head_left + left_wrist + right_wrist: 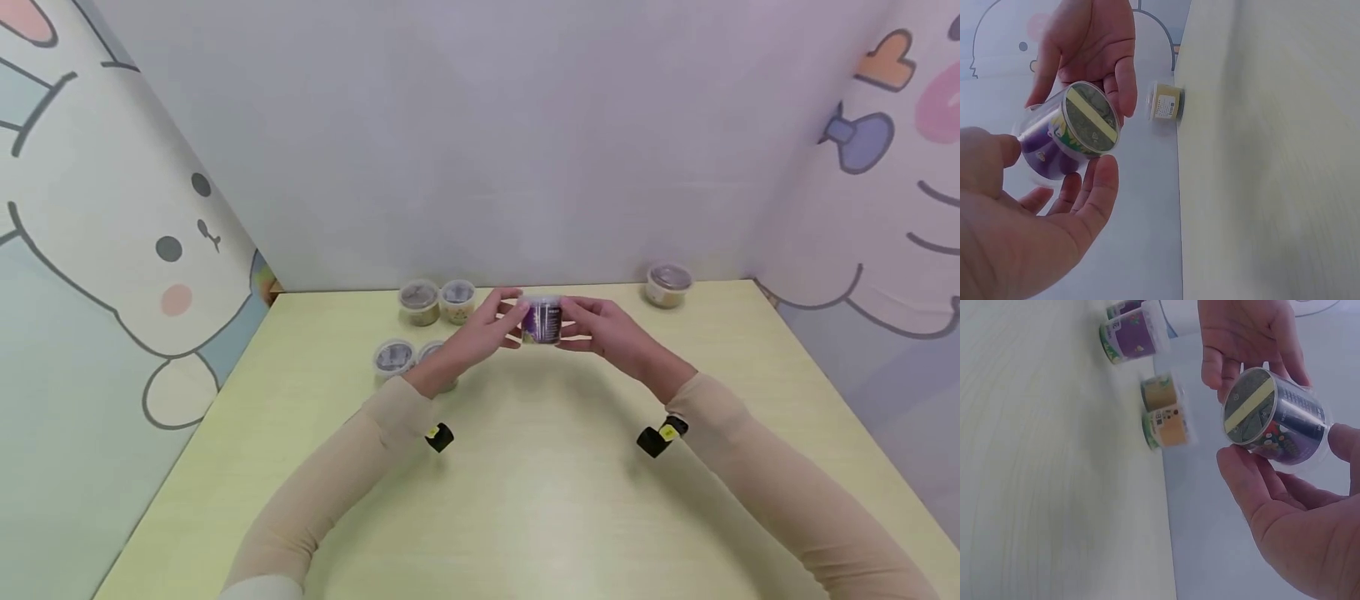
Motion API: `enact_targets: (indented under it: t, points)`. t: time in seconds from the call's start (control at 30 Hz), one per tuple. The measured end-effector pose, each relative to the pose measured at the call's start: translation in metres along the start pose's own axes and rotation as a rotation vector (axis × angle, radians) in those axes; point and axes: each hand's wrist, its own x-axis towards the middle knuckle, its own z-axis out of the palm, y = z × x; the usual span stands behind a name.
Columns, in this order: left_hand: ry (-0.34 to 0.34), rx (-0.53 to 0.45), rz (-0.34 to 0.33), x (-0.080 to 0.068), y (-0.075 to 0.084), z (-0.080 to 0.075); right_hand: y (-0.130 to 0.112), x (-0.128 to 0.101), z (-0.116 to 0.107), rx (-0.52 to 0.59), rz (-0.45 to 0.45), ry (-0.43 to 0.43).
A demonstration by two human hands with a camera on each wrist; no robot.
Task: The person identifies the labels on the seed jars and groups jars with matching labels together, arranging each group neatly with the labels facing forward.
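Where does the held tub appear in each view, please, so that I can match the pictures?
Head: the held tub is slightly right of centre.
Left wrist: left of centre, its base showing.
Right wrist: right of centre, in the upper half, its base showing.
Shared landmark: the table, low in the head view, right in the left wrist view, left in the right wrist view.

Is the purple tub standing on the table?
No, the left hand and the right hand hold the purple tub between them, up off the table.
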Motion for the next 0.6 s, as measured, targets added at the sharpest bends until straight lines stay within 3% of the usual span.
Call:
enact_targets:
  t: [0.23,0.6]
  points:
    - [-0.002,0.02,0.0,-0.015,0.002,-0.009,-0.002,0.001,0.011,-0.013,-0.021,-0.048]
    - [0.025,0.006,-0.01,-0.027,-0.005,-0.014,0.002,0.004,0.025,-0.008,-0.018,-0.061]
